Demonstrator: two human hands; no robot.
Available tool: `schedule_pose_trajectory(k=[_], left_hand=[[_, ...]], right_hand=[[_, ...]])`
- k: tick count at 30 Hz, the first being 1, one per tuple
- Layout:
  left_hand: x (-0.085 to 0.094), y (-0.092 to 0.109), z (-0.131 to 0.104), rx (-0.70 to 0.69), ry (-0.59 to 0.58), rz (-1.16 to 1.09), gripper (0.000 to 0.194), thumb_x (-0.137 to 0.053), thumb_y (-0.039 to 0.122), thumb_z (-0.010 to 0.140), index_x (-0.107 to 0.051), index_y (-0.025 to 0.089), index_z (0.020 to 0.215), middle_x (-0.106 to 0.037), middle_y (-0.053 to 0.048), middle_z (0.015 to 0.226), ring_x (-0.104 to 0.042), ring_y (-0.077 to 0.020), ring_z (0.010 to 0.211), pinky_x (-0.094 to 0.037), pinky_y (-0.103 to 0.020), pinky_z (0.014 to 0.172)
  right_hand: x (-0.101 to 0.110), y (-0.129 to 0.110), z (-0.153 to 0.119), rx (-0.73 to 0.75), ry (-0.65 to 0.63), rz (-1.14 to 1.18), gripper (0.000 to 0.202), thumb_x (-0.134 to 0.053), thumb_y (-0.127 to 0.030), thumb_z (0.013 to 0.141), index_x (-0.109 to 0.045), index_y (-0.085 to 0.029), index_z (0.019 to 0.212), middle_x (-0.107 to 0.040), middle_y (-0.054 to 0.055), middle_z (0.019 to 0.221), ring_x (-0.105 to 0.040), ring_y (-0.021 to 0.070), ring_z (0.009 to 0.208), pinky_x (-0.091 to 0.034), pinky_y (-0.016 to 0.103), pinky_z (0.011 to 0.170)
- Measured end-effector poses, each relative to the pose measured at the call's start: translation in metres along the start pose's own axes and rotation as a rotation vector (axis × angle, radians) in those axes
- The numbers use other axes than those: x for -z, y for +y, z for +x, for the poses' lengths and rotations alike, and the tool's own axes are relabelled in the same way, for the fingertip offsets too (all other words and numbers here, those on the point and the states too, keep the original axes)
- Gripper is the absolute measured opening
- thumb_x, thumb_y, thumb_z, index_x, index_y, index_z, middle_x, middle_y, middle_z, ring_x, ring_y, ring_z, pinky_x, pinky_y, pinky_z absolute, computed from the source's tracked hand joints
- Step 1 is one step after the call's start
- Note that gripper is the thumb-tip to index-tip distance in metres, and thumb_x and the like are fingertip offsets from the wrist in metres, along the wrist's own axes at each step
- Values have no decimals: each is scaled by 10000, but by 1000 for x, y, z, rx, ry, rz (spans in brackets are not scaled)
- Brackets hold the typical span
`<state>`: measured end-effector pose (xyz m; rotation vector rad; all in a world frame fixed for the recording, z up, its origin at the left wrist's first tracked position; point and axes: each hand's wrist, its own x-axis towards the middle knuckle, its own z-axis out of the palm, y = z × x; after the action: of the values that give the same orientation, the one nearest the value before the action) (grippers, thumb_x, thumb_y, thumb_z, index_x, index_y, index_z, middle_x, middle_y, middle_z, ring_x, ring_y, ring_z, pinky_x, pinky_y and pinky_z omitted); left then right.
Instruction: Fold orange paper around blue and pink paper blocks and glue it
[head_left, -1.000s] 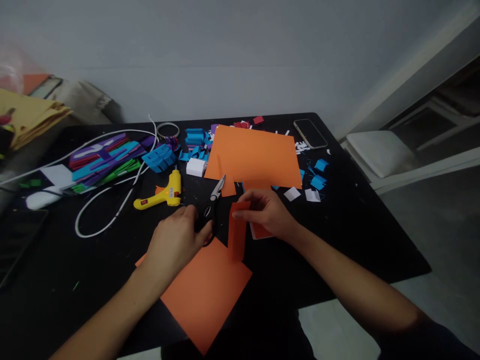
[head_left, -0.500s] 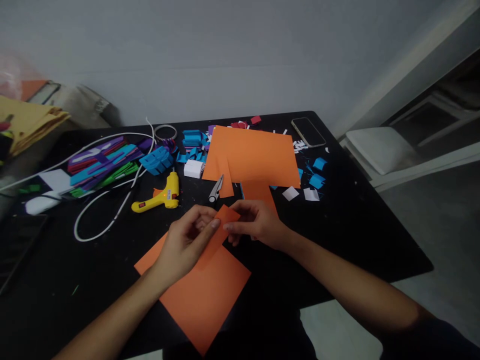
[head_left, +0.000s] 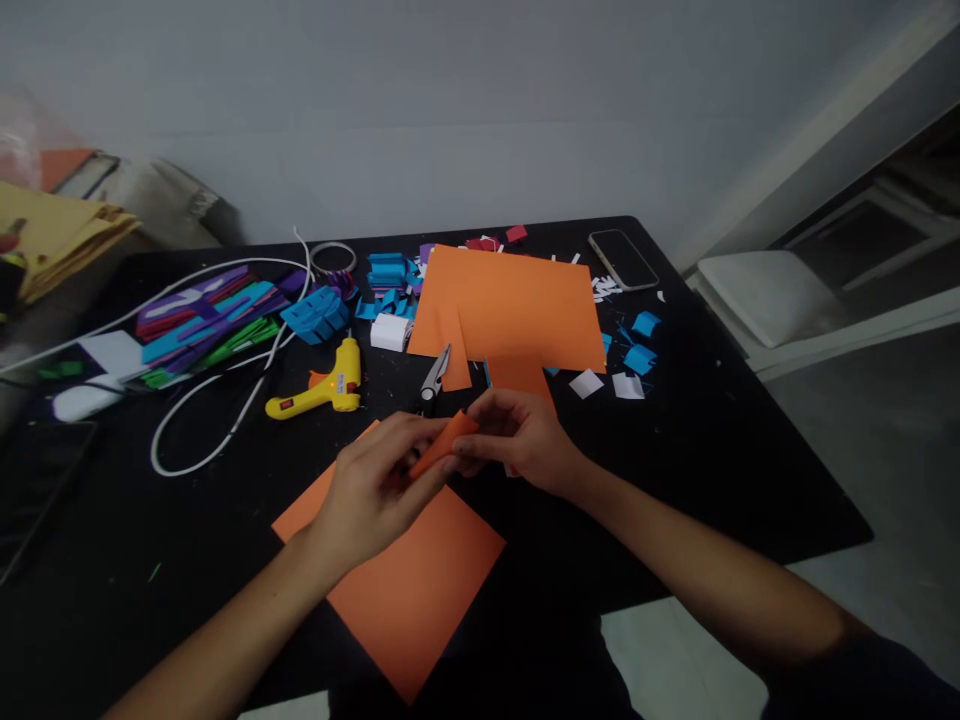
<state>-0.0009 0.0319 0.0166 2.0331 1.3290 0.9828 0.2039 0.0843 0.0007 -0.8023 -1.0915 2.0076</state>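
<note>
Between my two hands is a small strip of orange paper, bent along its length. My left hand pinches it from the left, fingers behind and thumb in front. At its upper right end, my right hand grips it between thumb and fingers. Beneath my left hand a larger orange sheet lies flat on the black table. Scissors lie just beyond my hands, partly over a narrow orange strip. Another orange piece is partly hidden behind my right hand.
A yellow glue gun lies left of the scissors, near a looped white cable. Behind are bundled coloured paper strips, a big orange sheet and blue scraps. A phone rests at the back right.
The small orange paper, flatter and facing me before, is now tilted and bent over lengthwise between my fingers. Both hands stay in nearly the same place. The view has shifted slightly.
</note>
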Motion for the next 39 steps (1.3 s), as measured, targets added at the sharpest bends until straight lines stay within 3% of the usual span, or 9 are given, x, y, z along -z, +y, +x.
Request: schedule_pose_trajectory(k=[6, 11, 14, 17, 21, 26, 32, 36, 39], left_hand=[[-3, -3, 0, 156, -67, -217, 194, -736, 336, 948, -782, 223, 1099, -712, 12, 748, -621, -111, 634, -490, -213, 598], [-2, 2, 4, 317, -128, -385, 198, -720, 380, 939, -808, 203, 951, -712, 5, 677, -607, -120, 584, -448, -211, 527], [0, 5, 7, 397, -189, -541, 207, -715, 387, 941, -789, 197, 981, -788, -34, 818, -714, -169, 729, -544, -248, 643], [2, 3, 9, 453, -249, -637, 232, -707, 407, 955, -749, 199, 1048, -774, -28, 790, -729, -180, 745, -568, -276, 687], [3, 1, 11, 496, -349, -741, 316, -639, 497, 986, -704, 191, 1025, -750, -45, 793, -734, -204, 763, -600, -342, 748], [5, 5, 12, 467, -333, -660, 392, -581, 560, 992, -693, 186, 1031, -735, -67, 854, -699, -211, 777, -598, -367, 768], [2, 4, 6, 418, -268, -423, 352, -805, 434, 846, -679, 205, 1081, -608, 28, 748, -529, -124, 644, -421, -227, 561], [-2, 1, 2, 461, -312, -468, 305, -743, 422, 911, -660, 214, 1118, -558, 59, 683, -456, -96, 540, -369, -219, 497], [-1, 1, 2, 492, -338, -515, 288, -707, 420, 940, -663, 204, 1126, -621, 38, 700, -452, -86, 503, -357, -212, 459]], right_hand=[[0, 0, 0, 63, 30, -119, 374, -959, -355, 704, -637, -218, 834, -724, -34, 730, -679, 122, 580, -613, 266, 580], [0, 3, 0, 211, 84, -217, 398, -984, -362, 658, -634, -212, 773, -686, -2, 894, -657, 122, 738, -589, 251, 639], [1, -1, -1, 214, 83, -244, 400, -988, -325, 651, -694, -231, 905, -721, 24, 1043, -655, 121, 775, -577, 240, 640], [3, -5, -2, 204, 21, -252, 430, -956, -286, 701, -749, -261, 1077, -742, 33, 1142, -651, 111, 768, -552, 216, 598], [5, -6, -2, 127, -76, -223, 371, -913, -305, 767, -778, -261, 1110, -754, -9, 924, -620, 95, 639, -516, 208, 521], [6, -3, 1, 100, -34, -162, 337, -940, -289, 728, -774, -233, 1015, -777, -7, 897, -650, 93, 608, -556, 224, 554], [6, -1, 3, 115, 42, -135, 341, -965, -277, 683, -766, -221, 954, -779, -4, 839, -737, 137, 722, -636, 267, 696], [6, 0, 2, 114, 75, -144, 356, -977, -299, 663, -768, -223, 942, -785, 7, 870, -754, 157, 800, -649, 302, 780], [7, 2, 3, 121, 88, -151, 350, -978, -297, 663, -771, -224, 937, -789, 10, 897, -757, 160, 836, -640, 315, 833]])
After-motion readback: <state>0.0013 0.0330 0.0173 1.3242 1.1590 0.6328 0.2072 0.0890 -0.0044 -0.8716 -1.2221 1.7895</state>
